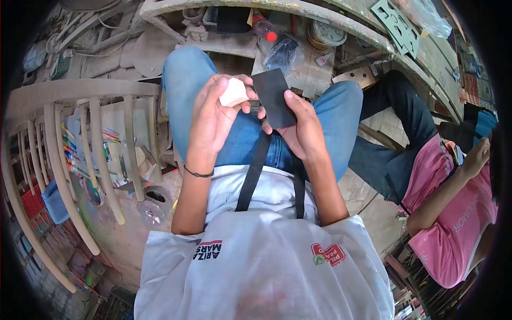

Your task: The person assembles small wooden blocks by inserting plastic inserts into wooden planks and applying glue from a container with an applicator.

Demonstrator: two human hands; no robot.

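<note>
A dusty, crowded workshop here, floor (368, 194) grimy and clutter at every edge, and right in the middle of it sits the pale block (233, 93), small and many-sided, up above the lap between the knees. The left hand (210, 118) has it pinched, thumb on one side and fingers behind; my worry is that grip, since so much of the block stands proud of the fingertips that a sideways push could pop it loose. Just beside it, the right hand (305, 120) grasps the dark sheet (274, 99), thumb along the edge, fingers underneath. Whether sheet and block touch, I can't tell from here. If the sheet is abrasive, as it might be, a careless sweep could graze those left fingertips, so close are they, or round off the block's crisp corners if pressed unevenly. Below, there's only the denim-covered lap (232, 138) and a dangling black strap (258, 170); a dropped block could bounce off a knee. Farther out, it could roll toward the plastic bag (284, 53) and red-capped bottle (262, 24) ahead, or the slatted wooden chair (95, 160) on the left. And over on the right, a pink-shirted co-worker (453, 213) sits near enough that a stray nudge might jolt an elbow.
</note>
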